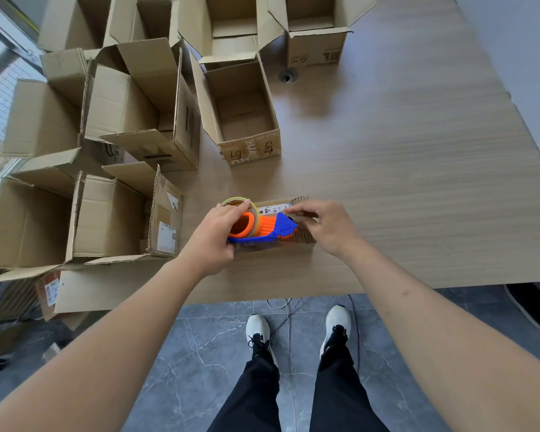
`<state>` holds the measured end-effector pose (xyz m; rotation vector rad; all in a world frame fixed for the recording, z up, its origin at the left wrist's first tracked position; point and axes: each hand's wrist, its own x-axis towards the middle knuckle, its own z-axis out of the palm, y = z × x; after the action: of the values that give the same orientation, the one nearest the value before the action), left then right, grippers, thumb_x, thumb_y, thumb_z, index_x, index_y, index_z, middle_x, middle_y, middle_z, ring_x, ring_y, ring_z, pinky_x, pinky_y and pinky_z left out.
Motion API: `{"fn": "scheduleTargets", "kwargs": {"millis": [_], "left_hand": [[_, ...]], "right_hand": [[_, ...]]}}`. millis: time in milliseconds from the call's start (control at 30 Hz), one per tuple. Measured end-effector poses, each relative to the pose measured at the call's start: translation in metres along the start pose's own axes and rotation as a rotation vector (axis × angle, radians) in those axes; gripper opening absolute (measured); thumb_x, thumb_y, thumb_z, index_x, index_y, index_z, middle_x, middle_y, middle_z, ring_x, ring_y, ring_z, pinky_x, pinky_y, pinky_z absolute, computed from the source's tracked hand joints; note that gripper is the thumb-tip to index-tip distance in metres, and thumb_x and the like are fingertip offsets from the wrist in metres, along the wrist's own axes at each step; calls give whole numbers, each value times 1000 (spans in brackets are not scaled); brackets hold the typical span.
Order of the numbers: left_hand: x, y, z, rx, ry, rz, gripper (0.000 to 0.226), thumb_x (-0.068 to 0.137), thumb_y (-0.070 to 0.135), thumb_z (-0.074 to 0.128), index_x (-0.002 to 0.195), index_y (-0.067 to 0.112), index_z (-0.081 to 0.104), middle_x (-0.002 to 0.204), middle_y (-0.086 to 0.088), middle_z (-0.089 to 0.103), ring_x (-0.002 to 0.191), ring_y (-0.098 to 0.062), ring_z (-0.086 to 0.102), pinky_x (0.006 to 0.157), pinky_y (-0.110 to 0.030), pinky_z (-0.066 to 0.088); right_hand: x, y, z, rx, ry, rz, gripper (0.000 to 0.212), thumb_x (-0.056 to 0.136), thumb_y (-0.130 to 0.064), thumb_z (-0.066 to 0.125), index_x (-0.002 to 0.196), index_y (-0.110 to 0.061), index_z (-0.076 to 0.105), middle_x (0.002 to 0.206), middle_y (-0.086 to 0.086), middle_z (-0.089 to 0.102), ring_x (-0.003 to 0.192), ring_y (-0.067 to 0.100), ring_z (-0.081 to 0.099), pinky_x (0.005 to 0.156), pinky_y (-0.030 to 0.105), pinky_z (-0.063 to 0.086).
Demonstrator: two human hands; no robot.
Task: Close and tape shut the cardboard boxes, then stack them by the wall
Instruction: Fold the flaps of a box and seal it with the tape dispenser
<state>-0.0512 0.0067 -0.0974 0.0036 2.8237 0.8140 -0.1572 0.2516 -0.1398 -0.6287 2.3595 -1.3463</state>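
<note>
Several open cardboard boxes point(131, 107) crowded the worktop's point(402, 169) left edge. Your left hand point(214, 235) gripped the tape dispenser point(259, 229) on a small box point(296, 241) near the front edge; your right hand point(325, 226) pinched at its tape end.

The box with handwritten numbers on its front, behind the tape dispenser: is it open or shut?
Open. The box has its flaps standing up, and its bare cardboard floor shows, with nothing inside.

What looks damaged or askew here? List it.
The small box under the tape dispenser has a torn, ragged edge at its far right corner, with the corrugation showing. The open box behind it carries scuffed print and scrawled marks on its near face. Nothing is spilled.
</note>
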Motion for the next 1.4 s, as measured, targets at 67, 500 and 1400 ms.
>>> {"fn": "scheduleTargets", "kwargs": {"millis": [67,500,1400], "left_hand": [[0,-2,0,-2,-5,0,89,79,-8,70,157,15,33,152,-6,46,143,-27,32,123,-35,9],[-22,-10,2,218,80,151,86,88,36,76,159,14,32,137,-4,54,127,-27,46,123,-42,20],[-7,-25,-12,134,-171,20,82,98,41,62,163,30,14,148,4,41,131,-19,36,109,-38,40]], "right_hand": [[3,-3,1,35,5,37,24,88,1,72,102,-16,82,100,-6,79,95,2,70,88,14,50],[8,-12,18,69,118,210,7,82,-8,81,85,-15,81,85,-7,77,82,4,70,81,19,51],[-10,-21,-17,-264,165,509,17,82,-28,80,69,-31,71,68,-13,72,79,9,69,76,29,55]]}}
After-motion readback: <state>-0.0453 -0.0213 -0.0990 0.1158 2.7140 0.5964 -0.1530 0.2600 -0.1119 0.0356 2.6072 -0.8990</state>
